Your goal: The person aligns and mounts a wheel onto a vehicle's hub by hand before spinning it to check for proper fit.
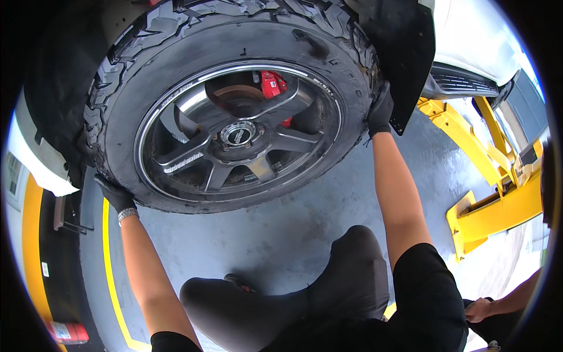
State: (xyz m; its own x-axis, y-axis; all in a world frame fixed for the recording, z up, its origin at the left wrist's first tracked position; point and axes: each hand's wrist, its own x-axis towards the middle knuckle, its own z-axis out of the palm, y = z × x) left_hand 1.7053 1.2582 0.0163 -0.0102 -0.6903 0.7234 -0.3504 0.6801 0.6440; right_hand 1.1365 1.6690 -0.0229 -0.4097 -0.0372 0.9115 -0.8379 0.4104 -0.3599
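A large off-road wheel [261, 167] with a dark spoked rim and a chunky black tyre [126, 117] hangs raised off the floor at the wheel arch. Between the spokes show a red brake caliper [272, 85] and a brake disc [234, 94]. My left hand [117, 193], in a black glove, grips the tyre's lower left edge, its fingers partly hidden behind the tread. On the opposite side my right hand [381, 111], gloved too, holds the tyre's right edge below a black mud flap [413, 58]. Whether the wheel is fastened cannot be told.
Yellow lift arms [492, 226] stand at the right, near the vehicle's side step [463, 82]. Another person's hand [480, 310] shows at the lower right. A yellow line [111, 264] marks the grey floor [234, 240]; a red cylinder-like object [69, 332] lies far lower left.
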